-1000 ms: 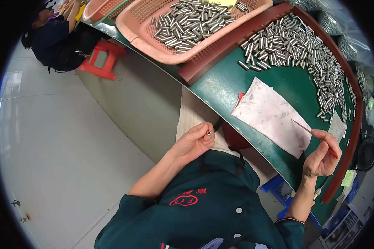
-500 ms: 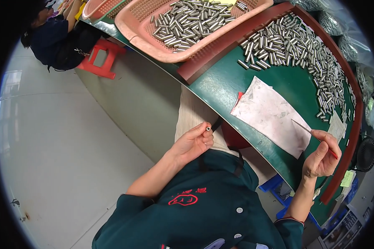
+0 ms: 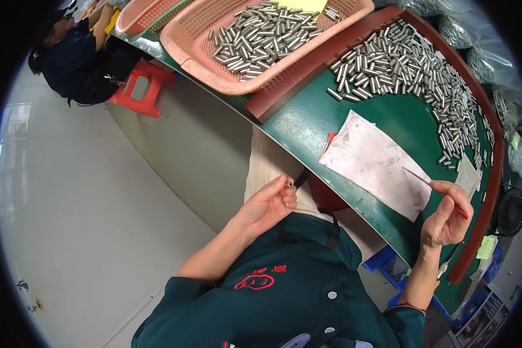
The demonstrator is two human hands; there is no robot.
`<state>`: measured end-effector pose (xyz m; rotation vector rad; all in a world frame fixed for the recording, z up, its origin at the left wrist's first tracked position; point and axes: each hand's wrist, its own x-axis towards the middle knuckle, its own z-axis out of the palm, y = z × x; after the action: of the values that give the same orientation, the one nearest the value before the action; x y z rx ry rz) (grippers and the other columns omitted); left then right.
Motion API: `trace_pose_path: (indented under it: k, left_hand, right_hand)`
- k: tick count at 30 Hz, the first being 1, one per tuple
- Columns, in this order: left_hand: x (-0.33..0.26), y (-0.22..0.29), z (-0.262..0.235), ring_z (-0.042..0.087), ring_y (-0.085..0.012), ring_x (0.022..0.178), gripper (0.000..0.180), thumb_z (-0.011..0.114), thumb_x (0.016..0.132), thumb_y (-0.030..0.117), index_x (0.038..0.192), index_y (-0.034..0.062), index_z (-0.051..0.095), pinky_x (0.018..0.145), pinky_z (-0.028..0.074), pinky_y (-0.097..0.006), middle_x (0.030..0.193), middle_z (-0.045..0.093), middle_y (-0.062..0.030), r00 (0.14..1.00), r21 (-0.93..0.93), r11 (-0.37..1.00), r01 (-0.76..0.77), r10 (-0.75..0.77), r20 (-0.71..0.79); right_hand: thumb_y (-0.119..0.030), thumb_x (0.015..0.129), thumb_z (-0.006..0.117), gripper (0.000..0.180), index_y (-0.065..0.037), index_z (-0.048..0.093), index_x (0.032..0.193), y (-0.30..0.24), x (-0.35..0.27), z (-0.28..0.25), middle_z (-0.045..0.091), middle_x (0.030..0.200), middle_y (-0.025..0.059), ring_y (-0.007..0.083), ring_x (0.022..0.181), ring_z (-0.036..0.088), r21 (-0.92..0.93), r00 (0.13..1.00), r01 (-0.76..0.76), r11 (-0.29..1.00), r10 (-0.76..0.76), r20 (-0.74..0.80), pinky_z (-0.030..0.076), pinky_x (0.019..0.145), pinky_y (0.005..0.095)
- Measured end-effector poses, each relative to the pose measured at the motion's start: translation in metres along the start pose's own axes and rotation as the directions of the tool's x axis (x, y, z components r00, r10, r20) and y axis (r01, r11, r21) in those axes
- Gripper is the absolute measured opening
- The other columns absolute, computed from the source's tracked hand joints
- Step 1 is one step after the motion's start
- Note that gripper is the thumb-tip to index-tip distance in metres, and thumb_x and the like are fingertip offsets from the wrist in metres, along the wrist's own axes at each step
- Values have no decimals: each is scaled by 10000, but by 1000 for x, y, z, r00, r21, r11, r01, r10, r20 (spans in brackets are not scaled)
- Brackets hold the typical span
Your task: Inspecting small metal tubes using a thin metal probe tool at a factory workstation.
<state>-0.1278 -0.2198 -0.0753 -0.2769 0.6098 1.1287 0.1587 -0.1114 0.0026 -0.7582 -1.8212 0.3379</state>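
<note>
Between the thumb and fingers of my left hand (image 3: 271, 200) is a small metal tube (image 3: 289, 185), its hollow end showing, held over my lap off the table's edge. My right hand (image 3: 448, 214) grips a thin pointed tool (image 3: 417, 176) with a red handle end, its tip above a stained white cloth (image 3: 377, 162). The cloth lies on the green tabletop (image 3: 298, 119). Beyond it, a large heap of short shiny metal tubes (image 3: 400, 64) spreads along the far and right side of the table.
A pink plastic basket (image 3: 182, 55) full of similar tubes stands at the far left. Dark red strips (image 3: 290, 81) border the work area. To the right are a small black fan (image 3: 511, 213) and plastic bags (image 3: 484, 64). A person (image 3: 69, 58) sits by a red stool (image 3: 139, 95).
The view has shifted slightly. Both hands keep their grips, and the tube in my left hand has tilted a little. The tool's tip stays over the cloth.
</note>
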Motion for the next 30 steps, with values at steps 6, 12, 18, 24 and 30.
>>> trace_pose_path:
  k: [6,12,18,24,30]
  left_hand:
    - [-9,3,19,478,-104,694,128,532,910,171,979,63,544,655,402,-234,765,533,-35,985,266,960,-91,47,166]
    - [-18,8,59,472,-119,720,247,529,908,160,1139,81,491,664,400,-244,845,506,-48,960,309,918,-249,191,207]
    - [-24,15,53,555,-115,747,199,502,927,164,1094,57,493,698,487,-220,864,565,-58,962,323,906,-273,262,78]
    - [-28,16,50,600,-122,732,146,512,924,178,1003,56,527,674,526,-227,857,599,-67,937,266,902,-340,349,14]
    - [-23,20,41,630,-137,749,119,540,908,174,916,56,558,684,544,-240,883,625,-89,955,71,957,-280,285,-82]
  right_hand:
    - [76,843,504,142,64,485,983,1,1,-1,608,751,187,247,643,598,6,999,37,999,-37,-1,490,586,310]
    - [80,825,531,110,57,508,930,0,2,-1,620,751,151,212,641,605,-24,999,19,1000,-20,-37,486,572,275]
    - [66,844,527,87,49,526,929,0,0,-1,621,769,144,198,663,606,-14,998,-35,999,34,-56,495,610,272]
    - [45,866,512,106,52,513,972,6,-5,0,623,784,149,188,659,597,30,996,-52,998,54,-65,490,612,267]
    - [24,883,499,89,54,493,967,6,-5,-1,615,804,157,188,663,590,28,997,-57,998,59,-50,485,619,268]
